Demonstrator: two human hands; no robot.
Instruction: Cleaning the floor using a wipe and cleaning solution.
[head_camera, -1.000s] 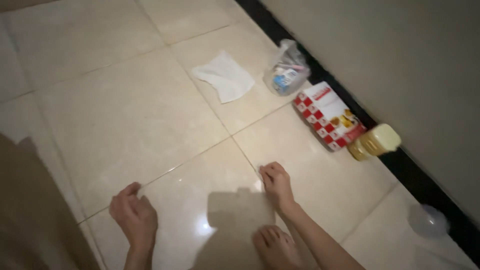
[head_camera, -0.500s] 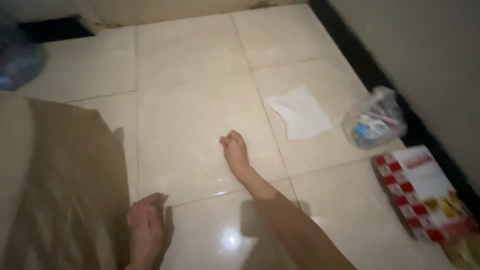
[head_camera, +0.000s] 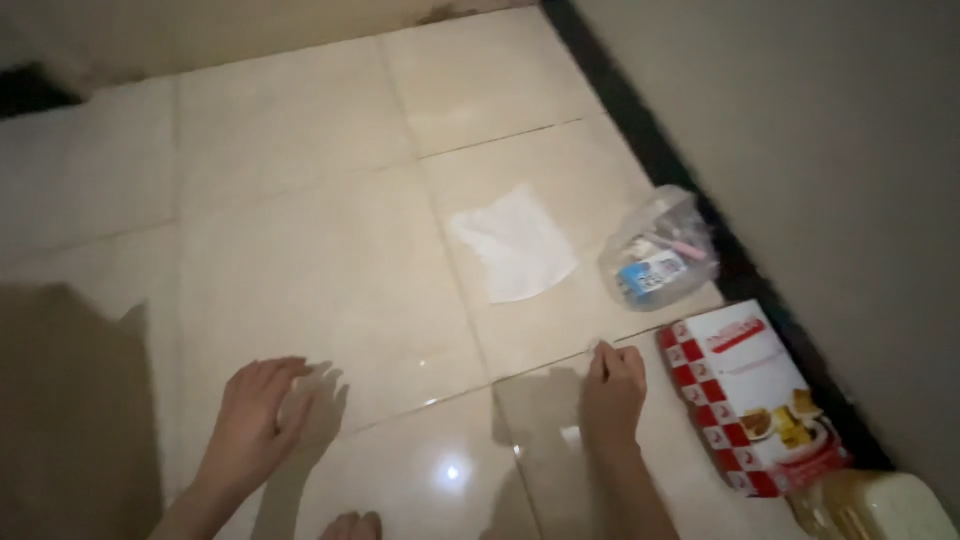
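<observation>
Cream tiled floor (head_camera: 300, 250), glossy, with a black skirting strip (head_camera: 690, 210) along the grey wall (head_camera: 800, 150) at the right edge. I see both hands down on the tiles near the bottom edge. Left hand (head_camera: 255, 415) lies flat-ish, fingers curled loosely over something small and pale; blurred, so I cannot tell if it is gripping or just resting. Right hand (head_camera: 612, 390) is bunched, fingertips (head_camera: 603, 352) pinched together on the grout line, looks like it is nipping something tiny off the floor, but nothing visible between them. Red-and-white checked carton (head_camera: 750, 400) lies flat just beside the right hand, long side parallel to the wall, probably parked there out of the way. Clear plastic bag (head_camera: 658, 250) of small items sits further up the same wall edge. White crumpled tissue (head_camera: 513, 243) lies near the bag, toward the floor's middle. Yellowish lidded container (head_camera: 870, 505) in the bottom right corner.
</observation>
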